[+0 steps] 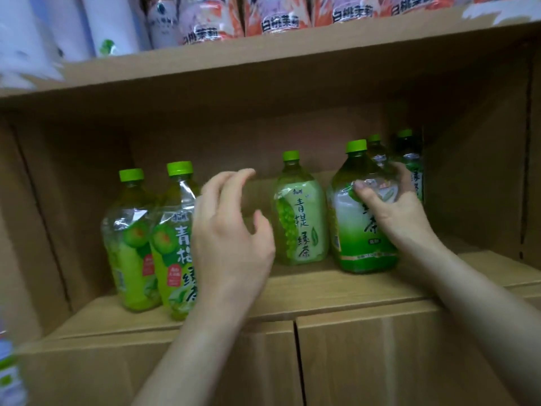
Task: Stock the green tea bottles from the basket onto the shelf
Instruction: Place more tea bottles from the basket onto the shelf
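Several green-capped green tea bottles stand on the cardboard shelf (292,291). My right hand (392,209) grips a dark green tea bottle (355,230) at the right, thumb on its front and fingers round its shoulder. Two more dark bottles (409,159) stand behind it. A pale green grape tea bottle (301,218) stands in the middle. My left hand (231,230) hovers with relaxed fingers, holding nothing, between that bottle and two light green bottles (172,238) at the left. The basket is out of view.
An upper shelf (263,54) carries pink peach-jasmine bottles (275,16) and white paper rolls (73,24). Cardboard walls close the compartment at left and right. Bare shelf floor lies in front of the middle bottle and at the far right.
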`<act>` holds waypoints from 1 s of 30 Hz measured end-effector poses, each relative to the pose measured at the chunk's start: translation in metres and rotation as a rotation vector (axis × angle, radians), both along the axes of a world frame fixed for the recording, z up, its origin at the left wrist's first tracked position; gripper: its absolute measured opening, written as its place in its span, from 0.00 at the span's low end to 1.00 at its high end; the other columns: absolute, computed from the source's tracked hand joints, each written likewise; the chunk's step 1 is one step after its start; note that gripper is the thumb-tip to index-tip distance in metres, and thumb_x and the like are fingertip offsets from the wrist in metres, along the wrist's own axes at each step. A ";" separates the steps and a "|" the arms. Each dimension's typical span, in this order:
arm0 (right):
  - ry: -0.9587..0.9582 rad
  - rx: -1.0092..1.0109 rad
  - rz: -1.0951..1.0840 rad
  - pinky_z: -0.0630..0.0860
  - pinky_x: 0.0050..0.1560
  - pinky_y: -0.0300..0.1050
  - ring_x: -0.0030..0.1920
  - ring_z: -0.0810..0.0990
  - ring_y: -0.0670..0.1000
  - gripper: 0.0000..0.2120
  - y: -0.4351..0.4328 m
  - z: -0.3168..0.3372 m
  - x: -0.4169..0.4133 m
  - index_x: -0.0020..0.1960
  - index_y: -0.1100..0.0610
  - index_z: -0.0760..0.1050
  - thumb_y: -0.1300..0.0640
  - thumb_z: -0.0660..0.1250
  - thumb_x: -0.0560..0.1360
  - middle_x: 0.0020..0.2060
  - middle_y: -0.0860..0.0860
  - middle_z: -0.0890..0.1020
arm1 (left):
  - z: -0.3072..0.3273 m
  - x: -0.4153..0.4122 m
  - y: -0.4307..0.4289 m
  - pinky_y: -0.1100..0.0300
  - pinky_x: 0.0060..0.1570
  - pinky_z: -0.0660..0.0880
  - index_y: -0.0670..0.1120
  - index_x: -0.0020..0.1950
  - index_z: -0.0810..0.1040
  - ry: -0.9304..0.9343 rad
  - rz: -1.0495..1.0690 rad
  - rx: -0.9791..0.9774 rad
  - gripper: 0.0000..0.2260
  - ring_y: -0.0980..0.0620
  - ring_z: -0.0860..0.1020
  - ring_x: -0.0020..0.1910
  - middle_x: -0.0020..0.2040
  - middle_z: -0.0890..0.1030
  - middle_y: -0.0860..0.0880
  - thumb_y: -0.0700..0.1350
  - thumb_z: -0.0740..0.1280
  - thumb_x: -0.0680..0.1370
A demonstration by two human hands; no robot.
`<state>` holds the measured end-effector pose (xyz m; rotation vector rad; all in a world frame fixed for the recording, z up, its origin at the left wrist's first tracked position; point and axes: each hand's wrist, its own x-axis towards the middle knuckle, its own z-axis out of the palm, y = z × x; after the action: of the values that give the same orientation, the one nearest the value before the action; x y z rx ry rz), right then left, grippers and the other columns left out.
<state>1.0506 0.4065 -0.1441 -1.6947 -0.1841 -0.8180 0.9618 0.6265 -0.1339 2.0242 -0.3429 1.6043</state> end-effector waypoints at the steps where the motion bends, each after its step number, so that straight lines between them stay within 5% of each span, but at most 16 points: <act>1: -0.067 -0.045 -0.094 0.68 0.67 0.52 0.66 0.72 0.56 0.44 0.003 -0.001 -0.003 0.74 0.48 0.57 0.34 0.71 0.65 0.67 0.54 0.71 | -0.002 -0.008 0.012 0.60 0.61 0.67 0.46 0.65 0.73 -0.056 0.068 -0.049 0.23 0.49 0.71 0.60 0.61 0.73 0.46 0.40 0.67 0.70; 4: -0.314 -0.328 -0.432 0.66 0.68 0.56 0.68 0.66 0.58 0.37 0.027 0.000 -0.020 0.73 0.53 0.59 0.45 0.71 0.71 0.69 0.59 0.66 | -0.008 -0.020 0.044 0.57 0.62 0.64 0.45 0.68 0.70 -0.007 0.173 -0.236 0.27 0.46 0.69 0.62 0.63 0.72 0.44 0.40 0.72 0.69; 6: -0.458 -0.434 -0.415 0.66 0.67 0.57 0.67 0.67 0.57 0.32 0.056 0.003 -0.035 0.72 0.53 0.62 0.46 0.68 0.72 0.69 0.58 0.67 | -0.013 -0.023 0.056 0.52 0.66 0.64 0.47 0.70 0.67 0.140 0.143 -0.323 0.31 0.46 0.68 0.65 0.65 0.71 0.45 0.44 0.74 0.69; 8: -0.443 -0.448 -0.154 0.67 0.67 0.53 0.66 0.68 0.51 0.31 0.087 0.000 -0.048 0.72 0.52 0.64 0.46 0.68 0.72 0.67 0.53 0.69 | -0.018 -0.027 0.064 0.51 0.67 0.64 0.50 0.72 0.63 0.296 0.116 -0.369 0.35 0.48 0.69 0.64 0.68 0.70 0.47 0.47 0.75 0.68; 12: -0.065 -0.440 0.477 0.61 0.68 0.40 0.70 0.63 0.42 0.41 0.143 -0.013 -0.069 0.76 0.43 0.54 0.39 0.71 0.69 0.72 0.46 0.66 | -0.024 -0.034 0.069 0.58 0.57 0.67 0.54 0.74 0.59 0.445 0.100 -0.352 0.39 0.54 0.72 0.50 0.65 0.75 0.48 0.50 0.75 0.68; 15: 0.027 -0.397 0.612 0.60 0.71 0.42 0.72 0.63 0.43 0.50 0.164 -0.021 -0.065 0.76 0.40 0.45 0.37 0.73 0.65 0.74 0.46 0.66 | -0.026 -0.030 0.077 0.60 0.55 0.67 0.55 0.74 0.61 0.481 0.040 -0.373 0.38 0.50 0.76 0.55 0.62 0.77 0.50 0.47 0.76 0.68; 18: 0.030 -0.335 0.495 0.66 0.70 0.47 0.70 0.69 0.48 0.57 0.169 -0.019 -0.059 0.76 0.40 0.42 0.38 0.77 0.61 0.72 0.50 0.68 | -0.028 -0.018 0.085 0.59 0.57 0.74 0.55 0.72 0.65 0.504 -0.137 -0.330 0.35 0.55 0.78 0.55 0.59 0.78 0.51 0.37 0.72 0.68; 21: 0.021 -0.310 0.242 0.67 0.66 0.50 0.70 0.69 0.54 0.60 0.167 -0.019 -0.055 0.76 0.41 0.40 0.37 0.78 0.59 0.73 0.54 0.66 | -0.028 -0.015 0.083 0.60 0.49 0.80 0.53 0.64 0.73 0.531 -0.328 -0.326 0.27 0.59 0.79 0.52 0.61 0.78 0.49 0.27 0.65 0.73; 23: 0.056 -0.338 0.111 0.69 0.62 0.52 0.68 0.69 0.57 0.59 0.164 -0.019 -0.054 0.76 0.41 0.38 0.37 0.76 0.61 0.72 0.55 0.65 | -0.021 -0.019 0.092 0.56 0.50 0.79 0.54 0.60 0.75 0.319 -0.143 -0.373 0.25 0.55 0.79 0.51 0.59 0.79 0.49 0.29 0.67 0.71; 25: 0.080 -0.378 0.041 0.71 0.59 0.53 0.66 0.71 0.58 0.58 0.161 -0.019 -0.051 0.76 0.43 0.38 0.35 0.75 0.62 0.70 0.57 0.66 | -0.012 -0.019 0.119 0.50 0.59 0.73 0.52 0.66 0.70 0.125 0.145 -0.401 0.30 0.48 0.74 0.59 0.62 0.75 0.47 0.35 0.73 0.68; 28: 0.067 -0.456 -0.060 0.73 0.56 0.53 0.63 0.73 0.60 0.58 0.164 -0.019 -0.046 0.76 0.45 0.38 0.31 0.72 0.62 0.68 0.58 0.67 | -0.002 -0.009 0.156 0.44 0.67 0.65 0.54 0.75 0.53 0.486 0.007 -0.620 0.49 0.43 0.67 0.68 0.70 0.68 0.46 0.42 0.80 0.62; 30: 0.059 -0.512 -0.114 0.71 0.60 0.54 0.66 0.69 0.61 0.58 0.167 -0.020 -0.043 0.76 0.47 0.38 0.30 0.70 0.62 0.68 0.59 0.67 | -0.010 -0.002 0.157 0.48 0.59 0.72 0.51 0.72 0.57 0.727 -0.188 -0.686 0.47 0.45 0.74 0.62 0.62 0.75 0.50 0.40 0.81 0.61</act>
<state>1.0073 0.5736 -0.1638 -2.2242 -0.2749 -0.8504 0.9600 0.7838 -0.1435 1.7858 0.2553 0.6455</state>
